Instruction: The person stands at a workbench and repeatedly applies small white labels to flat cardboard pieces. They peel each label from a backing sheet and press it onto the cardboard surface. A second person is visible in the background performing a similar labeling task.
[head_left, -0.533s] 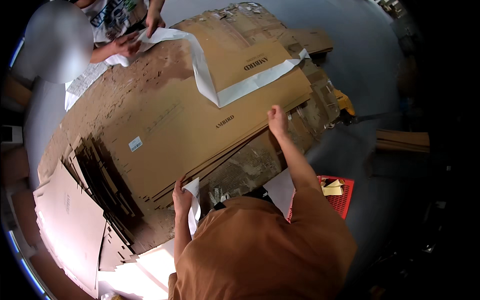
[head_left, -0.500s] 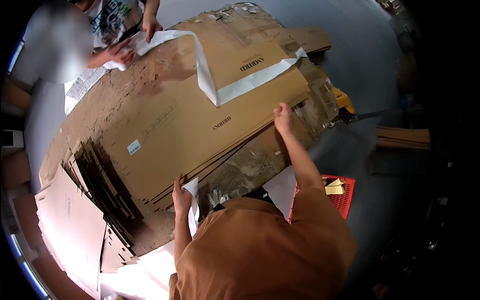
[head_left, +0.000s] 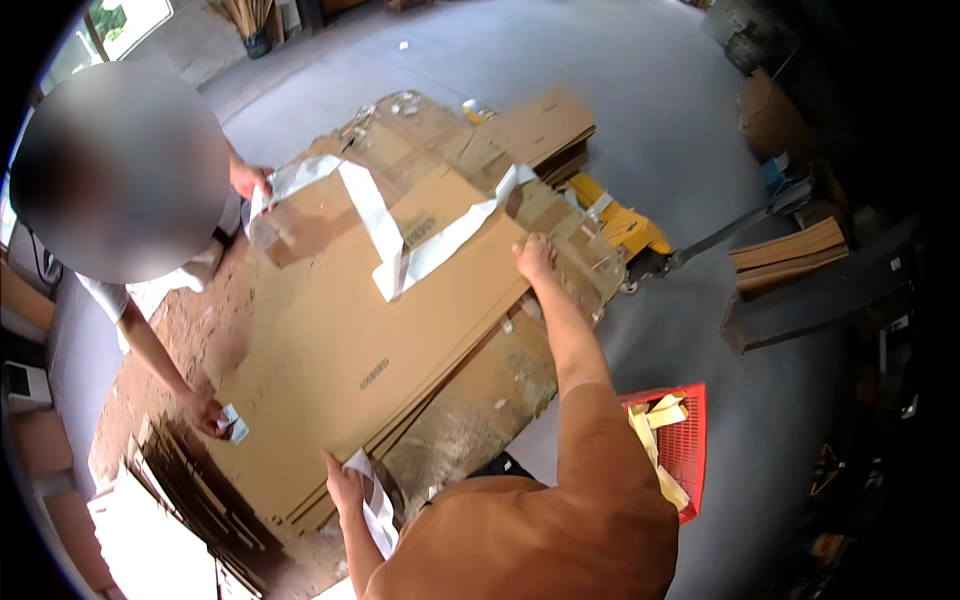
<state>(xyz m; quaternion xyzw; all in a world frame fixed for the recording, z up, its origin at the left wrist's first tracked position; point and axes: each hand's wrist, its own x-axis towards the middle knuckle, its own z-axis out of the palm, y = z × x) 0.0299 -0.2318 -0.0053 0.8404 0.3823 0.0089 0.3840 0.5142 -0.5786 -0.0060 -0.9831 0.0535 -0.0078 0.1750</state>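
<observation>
A stack of flat brown cardboard sheets (head_left: 440,345) lies slantwise over the worktable (head_left: 470,420). My right hand (head_left: 537,258) is closed over the right edge of the upper sheets. At their near left edge, my left hand (head_left: 345,486) looks closed on a white paper strip (head_left: 376,512) that hangs down beside it; exactly how the fingers grip is hidden. A longer white strip (head_left: 372,212) runs folded across the cardboard. Its far left part lies by a co-worker's hand (head_left: 250,182). The co-worker's other hand (head_left: 205,413) touches a small white label (head_left: 234,424) on the top sheet's left end.
More cardboard (head_left: 190,490) is stacked at the left. A red basket (head_left: 692,470) with yellowish pieces stands on the floor at my right. Beyond the table's right side is a yellow pallet jack (head_left: 625,228). Folded cardboard (head_left: 790,255) lies farther right.
My view has shifted, so the table appears lower. The co-worker has leaned over the table, with one hand now reaching the label. My hands remain at the cardboard's edges.
</observation>
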